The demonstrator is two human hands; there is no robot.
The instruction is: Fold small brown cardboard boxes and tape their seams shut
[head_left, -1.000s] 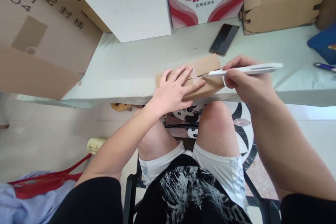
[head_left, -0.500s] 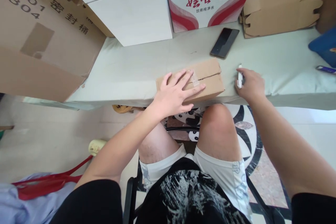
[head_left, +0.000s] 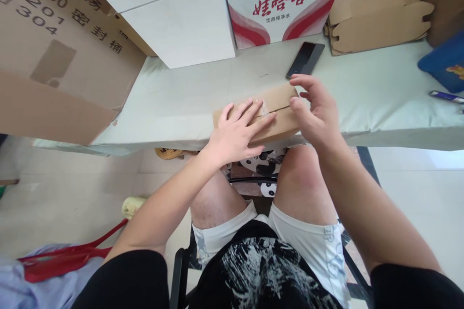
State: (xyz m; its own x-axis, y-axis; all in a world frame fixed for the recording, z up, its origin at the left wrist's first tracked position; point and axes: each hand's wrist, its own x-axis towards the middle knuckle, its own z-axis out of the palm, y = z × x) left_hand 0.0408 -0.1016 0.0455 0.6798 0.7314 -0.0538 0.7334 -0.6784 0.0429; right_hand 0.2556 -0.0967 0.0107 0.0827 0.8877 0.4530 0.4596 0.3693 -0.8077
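Currently, a small cardboard box (head_left: 278,97) is set at the near edge of a table (head_left: 174,104) that is covered in pale green cloth, in front of the person's knees. Its upper face is crossed lengthwise by a dark seam (head_left: 281,110), over which a strip of clear tape (head_left: 264,106) is stuck near the middle.

The left half of the box is covered by the left hand (head_left: 234,136), which is laid palm down with the fingers fanned apart and stretched out; nothing is gripped by it. The right hand (head_left: 319,111) is held at the box's right end, with the thumb and index finger parted around the corner there. The other fingers are partly curled, and whether the cardboard is touched by the fingertips cannot be told.

Just beyond the right hand, a dark phone (head_left: 307,58) is laid face up at a slant. The back of the table is lined with plain white boxes (head_left: 188,29), a white carton (head_left: 286,7) that is printed with red characters and curved red bands, and some folded cardboard (head_left: 379,26). The left end is taken up by a large brown carton (head_left: 92,82) that is marked with dark print. At the far right, a blue object (head_left: 445,63) is seen, with a slim purple item (head_left: 445,96) placed near it.
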